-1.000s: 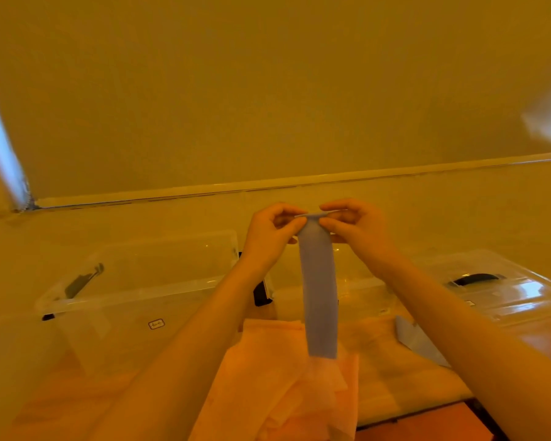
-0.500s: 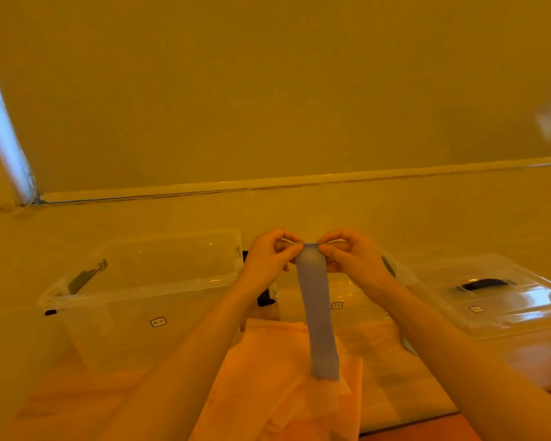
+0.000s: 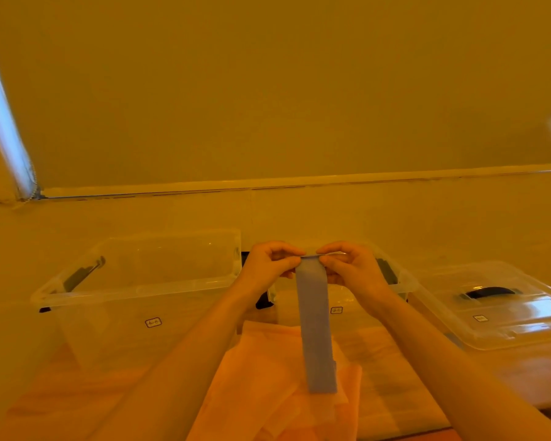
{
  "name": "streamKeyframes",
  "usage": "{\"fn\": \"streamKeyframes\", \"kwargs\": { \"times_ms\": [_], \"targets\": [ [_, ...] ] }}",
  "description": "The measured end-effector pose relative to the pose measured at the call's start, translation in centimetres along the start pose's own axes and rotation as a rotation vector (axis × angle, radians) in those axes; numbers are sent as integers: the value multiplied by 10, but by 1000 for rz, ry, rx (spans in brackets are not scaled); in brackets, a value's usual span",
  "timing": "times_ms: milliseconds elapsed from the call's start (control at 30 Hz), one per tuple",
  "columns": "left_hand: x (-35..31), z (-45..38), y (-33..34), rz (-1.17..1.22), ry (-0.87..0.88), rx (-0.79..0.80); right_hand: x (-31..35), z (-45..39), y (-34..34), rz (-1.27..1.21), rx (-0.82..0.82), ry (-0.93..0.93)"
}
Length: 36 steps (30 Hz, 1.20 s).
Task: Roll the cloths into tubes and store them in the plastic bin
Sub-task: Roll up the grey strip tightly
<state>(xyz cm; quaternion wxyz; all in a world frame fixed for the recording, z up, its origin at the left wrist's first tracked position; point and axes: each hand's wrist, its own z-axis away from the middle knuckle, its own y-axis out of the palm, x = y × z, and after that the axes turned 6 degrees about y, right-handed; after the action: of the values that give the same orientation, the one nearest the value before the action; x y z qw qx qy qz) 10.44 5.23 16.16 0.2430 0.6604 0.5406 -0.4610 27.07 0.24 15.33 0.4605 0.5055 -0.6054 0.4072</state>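
A long narrow blue-grey cloth strip (image 3: 316, 329) hangs straight down in front of me. My left hand (image 3: 269, 265) and my right hand (image 3: 352, 268) pinch its top edge from either side, fingers curled, above the table. The strip's lower end reaches a pile of pale orange cloths (image 3: 277, 386) lying on the table. A clear plastic bin (image 3: 134, 291) stands open at the left behind the pile. A second clear bin (image 3: 398, 281) stands behind my right hand, largely hidden.
A clear plastic lid with a dark handle (image 3: 497, 310) lies at the right on the wooden table (image 3: 528, 374). A wall with a ledge (image 3: 299, 179) runs close behind the bins.
Both hands came down with the strip, from above the bins to level with their rims. The strip's lower end now reaches further down onto the pile of orange cloths.
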Motion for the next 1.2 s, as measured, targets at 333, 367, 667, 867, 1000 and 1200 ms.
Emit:
{"fn": "streamKeyframes", "kwargs": {
  "times_ms": [333, 367, 667, 867, 1000, 1200],
  "targets": [
    [8, 1, 10, 31, -24, -20, -8, 1, -2, -44, -43, 32],
    [8, 1, 11, 16, -19, -26, -9, 2, -1, -42, -50, 33],
    [12, 0, 13, -95, 27, -22, -11, 0, -2, -53, -75, 32],
    [10, -1, 13, -127, 3, 31, -9, 0, -3, -13, -79, 19],
    [4, -2, 15, -123, 46, 38, -4, 1, -4, -7, -89, 7],
    [-11, -10, 17, -51, 90, 7, 10, 1, -6, -64, -103, -26]
  ]
}}
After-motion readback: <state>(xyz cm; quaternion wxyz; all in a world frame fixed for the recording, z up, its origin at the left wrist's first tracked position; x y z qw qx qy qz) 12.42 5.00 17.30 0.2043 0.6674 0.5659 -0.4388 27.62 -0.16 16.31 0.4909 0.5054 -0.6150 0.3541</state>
